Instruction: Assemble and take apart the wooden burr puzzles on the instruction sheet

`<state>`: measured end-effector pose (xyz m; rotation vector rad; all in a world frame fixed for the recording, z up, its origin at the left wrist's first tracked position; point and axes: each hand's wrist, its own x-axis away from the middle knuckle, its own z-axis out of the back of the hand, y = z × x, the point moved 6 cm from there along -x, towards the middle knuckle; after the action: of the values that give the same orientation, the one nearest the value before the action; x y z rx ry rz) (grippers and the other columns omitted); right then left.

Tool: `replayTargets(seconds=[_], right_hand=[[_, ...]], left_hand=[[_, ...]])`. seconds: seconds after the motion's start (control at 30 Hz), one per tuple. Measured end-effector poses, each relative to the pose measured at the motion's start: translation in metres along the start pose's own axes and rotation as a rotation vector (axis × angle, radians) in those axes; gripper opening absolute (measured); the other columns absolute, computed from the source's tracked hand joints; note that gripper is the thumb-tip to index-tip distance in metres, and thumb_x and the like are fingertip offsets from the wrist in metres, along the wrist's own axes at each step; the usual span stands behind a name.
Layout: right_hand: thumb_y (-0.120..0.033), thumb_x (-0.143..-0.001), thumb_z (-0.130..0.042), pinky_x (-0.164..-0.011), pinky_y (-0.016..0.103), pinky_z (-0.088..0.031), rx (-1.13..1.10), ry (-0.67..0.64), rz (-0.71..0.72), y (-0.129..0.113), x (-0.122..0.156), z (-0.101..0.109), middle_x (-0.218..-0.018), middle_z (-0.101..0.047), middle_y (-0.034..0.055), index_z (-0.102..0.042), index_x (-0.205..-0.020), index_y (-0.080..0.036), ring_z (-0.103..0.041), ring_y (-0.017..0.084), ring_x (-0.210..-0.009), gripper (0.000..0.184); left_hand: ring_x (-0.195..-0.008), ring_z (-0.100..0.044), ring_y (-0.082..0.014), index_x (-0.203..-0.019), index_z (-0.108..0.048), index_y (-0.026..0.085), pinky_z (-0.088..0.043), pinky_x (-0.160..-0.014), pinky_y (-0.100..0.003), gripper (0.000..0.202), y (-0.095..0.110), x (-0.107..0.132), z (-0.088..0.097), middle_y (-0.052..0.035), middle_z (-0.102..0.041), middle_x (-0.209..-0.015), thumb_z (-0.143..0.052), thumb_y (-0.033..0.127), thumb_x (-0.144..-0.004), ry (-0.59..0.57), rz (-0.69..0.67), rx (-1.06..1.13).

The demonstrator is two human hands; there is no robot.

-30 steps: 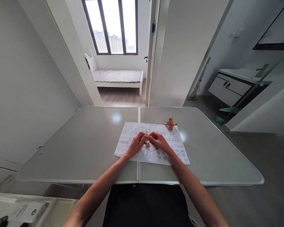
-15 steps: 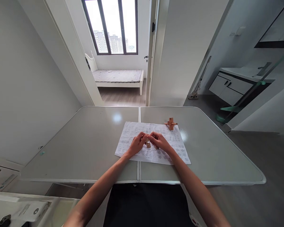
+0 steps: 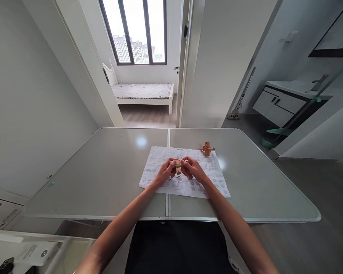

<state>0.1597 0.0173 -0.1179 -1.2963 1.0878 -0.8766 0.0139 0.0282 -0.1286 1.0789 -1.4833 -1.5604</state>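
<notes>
Between my two hands is a small wooden block puzzle (image 3: 178, 167), light brown and made of interlocking pieces, held over the printed sheet. My left hand (image 3: 168, 169) grips its left side with thumb and fingers. On the other side, my right hand (image 3: 191, 167) pinches its right edge, its lower fingers curled beneath. Parts of the puzzle are hidden by my fingers. Under both hands lies a white instruction sheet (image 3: 157, 179) covered with small diagrams. A second wooden puzzle (image 3: 207, 148), cross-shaped and darker, stands at the sheet's upper right corner.
The pale grey table (image 3: 108, 171) has a seam down its middle and a light metal rim. Behind it, a doorway opens on a bed (image 3: 143, 91) under a window. A white appliance (image 3: 37, 253) sits at the lower left, below table height.
My hands have moved slightly apart and the puzzle between them has turned upward, so more of it shows. The sheet and the second puzzle stay in place.
</notes>
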Motion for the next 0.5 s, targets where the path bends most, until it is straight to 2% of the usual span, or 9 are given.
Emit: replayTargets(seconds=[0.23,0.5], right_hand=[[-0.068,-0.089,-0.063,-0.045,0.023,-0.04,0.01,0.009,0.002,-0.0044,0.0013,-0.0013,-0.055,-0.061,-0.0043,-0.055,-0.088,-0.022,-0.049,0.011,-0.044,0.047],[-0.068,-0.088,-0.064,-0.047,0.026,-0.042,0.036,0.008,0.004,-0.0035,0.0018,-0.0003,-0.061,-0.064,-0.0028,-0.057,-0.089,-0.023,-0.051,0.012,-0.047,0.045]], left_hand=[[-0.045,-0.046,-0.0068,-0.1,-0.055,0.018,-0.036,-0.043,-0.018,0.043,-0.0078,-0.0021,0.0025,0.0056,-0.053,-0.061,-0.055,0.061,-0.094,-0.008,0.071,0.054],[-0.043,-0.045,-0.0061,-0.093,-0.053,0.02,-0.035,-0.043,-0.018,0.043,-0.0083,-0.0024,0.0039,0.0066,-0.054,-0.059,-0.059,0.062,-0.092,-0.005,0.091,0.048]])
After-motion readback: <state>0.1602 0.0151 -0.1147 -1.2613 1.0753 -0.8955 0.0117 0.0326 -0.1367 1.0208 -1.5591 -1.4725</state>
